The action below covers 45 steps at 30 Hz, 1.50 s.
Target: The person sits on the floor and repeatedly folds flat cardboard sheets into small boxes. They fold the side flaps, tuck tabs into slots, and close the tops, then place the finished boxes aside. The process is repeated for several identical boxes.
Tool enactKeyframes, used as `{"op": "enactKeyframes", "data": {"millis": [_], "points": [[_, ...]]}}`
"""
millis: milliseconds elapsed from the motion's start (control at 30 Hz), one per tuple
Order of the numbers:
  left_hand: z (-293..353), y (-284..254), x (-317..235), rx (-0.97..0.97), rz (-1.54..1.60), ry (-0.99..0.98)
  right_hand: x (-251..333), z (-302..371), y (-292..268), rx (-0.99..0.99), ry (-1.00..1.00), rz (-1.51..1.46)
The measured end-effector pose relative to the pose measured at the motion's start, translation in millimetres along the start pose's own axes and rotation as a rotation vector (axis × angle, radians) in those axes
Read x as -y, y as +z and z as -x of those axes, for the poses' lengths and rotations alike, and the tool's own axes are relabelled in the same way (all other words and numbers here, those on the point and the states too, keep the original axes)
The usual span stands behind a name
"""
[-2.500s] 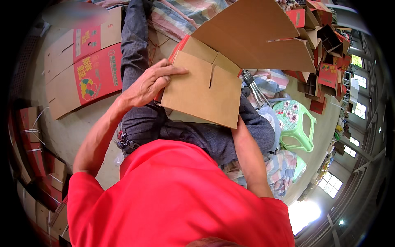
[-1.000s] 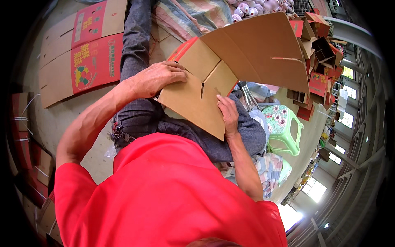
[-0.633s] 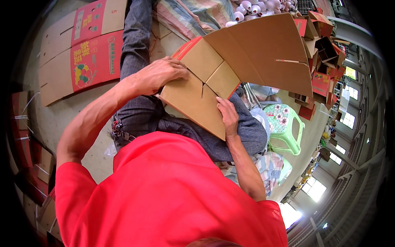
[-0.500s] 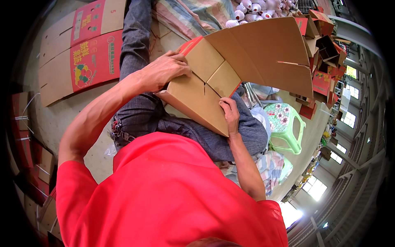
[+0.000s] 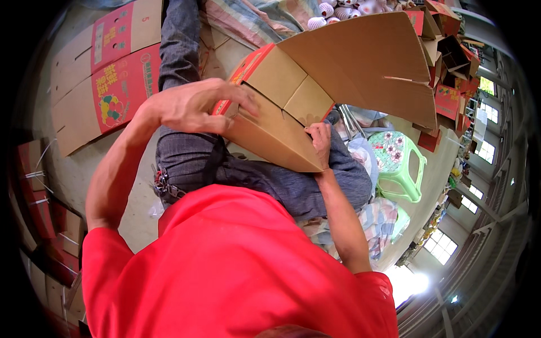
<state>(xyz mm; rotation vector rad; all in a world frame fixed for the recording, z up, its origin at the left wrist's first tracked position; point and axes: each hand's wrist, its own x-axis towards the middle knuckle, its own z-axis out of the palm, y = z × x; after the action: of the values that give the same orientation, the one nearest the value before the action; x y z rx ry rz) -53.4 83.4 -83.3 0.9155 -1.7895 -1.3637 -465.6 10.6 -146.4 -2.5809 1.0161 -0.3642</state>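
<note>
A brown and red cardboard box (image 5: 276, 135) rests tilted over my legs, its near flaps folded inward to form a face with slits. One long brown flap (image 5: 360, 62) still stands out toward the upper right. My left hand (image 5: 194, 107) hovers at the box's left corner, fingers spread and partly blurred; whether a fingertip touches the cardboard I cannot tell. At the right end, my right hand (image 5: 321, 141) has its fingers curled over the box's edge where the flaps meet.
A flattened red and brown carton (image 5: 127, 79) lies on the floor at left, near tied cardboard bundles (image 5: 39, 186). To the right stand a light green stool (image 5: 400, 163) and piled boxes (image 5: 448, 104). Net-wrapped round items (image 5: 341, 12) and a striped cloth (image 5: 248, 19) are at the far side.
My left hand has lifted off the flap and moved left, its fingers opening. My right hand keeps its place at the box's right edge. The view has shifted slightly.
</note>
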Motion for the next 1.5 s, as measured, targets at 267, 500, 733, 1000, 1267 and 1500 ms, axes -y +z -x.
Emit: {"op": "enactKeyframes", "data": {"millis": [267,500,733,1000,1267,1500], "points": [[-16,43,23,-0.358,-0.282,0.044,11,-16,-26,0.140,0.109,-0.107],[-22,39,33,-0.334,-0.238,-0.074,16,8,-64,0.024,0.555,-0.911],[-35,57,66,-0.690,-0.319,-0.168,48,9,-2,-0.122,0.787,-0.937],[-65,77,133,-0.722,0.044,-0.377,26,-1,44,-0.206,0.970,-1.037],[-37,106,125,-0.866,0.297,-0.271,40,1,41,-0.221,0.888,-0.974],[-41,102,116,-0.956,-0.250,-0.419,24,-20,40,-0.197,0.885,-0.824]]}}
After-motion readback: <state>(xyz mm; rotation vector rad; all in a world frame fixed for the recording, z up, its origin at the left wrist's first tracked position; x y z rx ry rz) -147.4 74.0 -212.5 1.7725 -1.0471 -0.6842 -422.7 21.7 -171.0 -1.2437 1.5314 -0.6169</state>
